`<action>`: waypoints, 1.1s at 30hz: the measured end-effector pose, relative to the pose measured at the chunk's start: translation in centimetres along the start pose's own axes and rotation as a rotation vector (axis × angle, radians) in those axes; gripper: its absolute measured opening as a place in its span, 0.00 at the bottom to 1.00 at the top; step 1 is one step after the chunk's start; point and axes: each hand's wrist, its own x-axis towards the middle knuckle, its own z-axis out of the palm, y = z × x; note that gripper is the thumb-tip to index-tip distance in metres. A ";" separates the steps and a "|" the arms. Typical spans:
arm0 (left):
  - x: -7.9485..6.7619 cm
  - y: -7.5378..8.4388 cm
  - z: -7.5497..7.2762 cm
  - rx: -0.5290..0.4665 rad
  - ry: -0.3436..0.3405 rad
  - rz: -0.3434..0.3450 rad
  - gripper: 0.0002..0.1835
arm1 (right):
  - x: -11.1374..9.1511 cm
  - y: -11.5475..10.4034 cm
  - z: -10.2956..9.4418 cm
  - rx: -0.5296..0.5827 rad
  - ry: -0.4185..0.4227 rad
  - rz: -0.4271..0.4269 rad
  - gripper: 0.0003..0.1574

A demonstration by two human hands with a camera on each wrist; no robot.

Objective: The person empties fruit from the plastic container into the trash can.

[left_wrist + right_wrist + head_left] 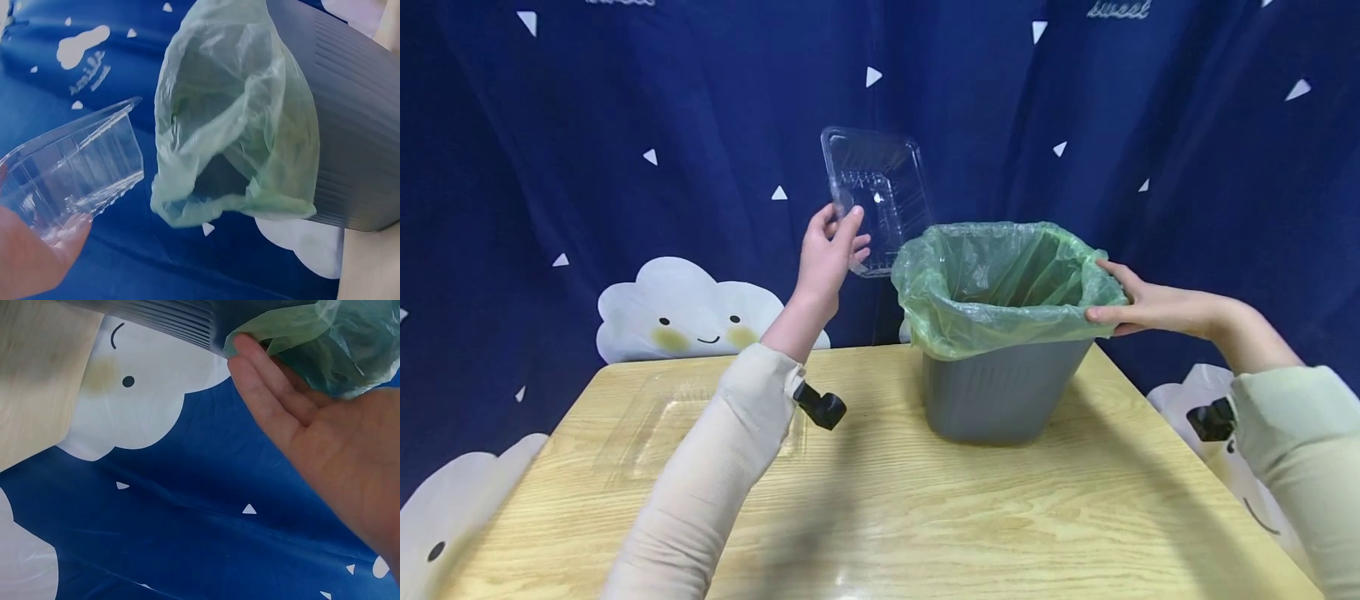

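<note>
My left hand (827,258) pinches a clear plastic container (891,196) by its edge, thumb on the near side, and holds it up beside the bin. The left wrist view shows this container (81,165) just off the bag's mouth. A grey trash bin (1000,396) stands on the table, lined with a green bag (1000,325) folded over its rim. At the bin's right corner my right hand (1157,308) grips the rim through the bag, thumb in front and fingers at the side. Seen from the right wrist, its fingertips lie on the bag's folded edge (281,331).
Another clear plastic piece (662,425) lies flat on the left of the wooden table (955,517), partly behind my left sleeve. A dark blue curtain (715,108) with white triangles and clouds hangs behind the table and along its sides.
</note>
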 end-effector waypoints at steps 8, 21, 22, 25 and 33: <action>-1.4 -2.4 -4.2 -0.080 -0.035 -0.197 0.33 | 0.0 0.2 0.5 0.022 0.005 0.000 0.54; -4.8 -10.0 -8.4 -0.011 -0.063 -0.377 0.32 | -0.4 0.2 1.0 0.006 0.034 0.015 0.52; -5.0 -10.4 -8.5 -0.006 -0.060 -0.392 0.32 | -0.4 0.2 1.0 0.006 0.036 0.013 0.52; -5.5 -11.5 -8.6 0.028 -0.052 -0.418 0.32 | -0.3 0.2 1.1 0.006 0.042 0.005 0.52; -6.5 -13.8 -8.5 0.167 -0.022 -0.507 0.34 | -0.3 0.6 1.2 0.002 0.060 0.006 0.52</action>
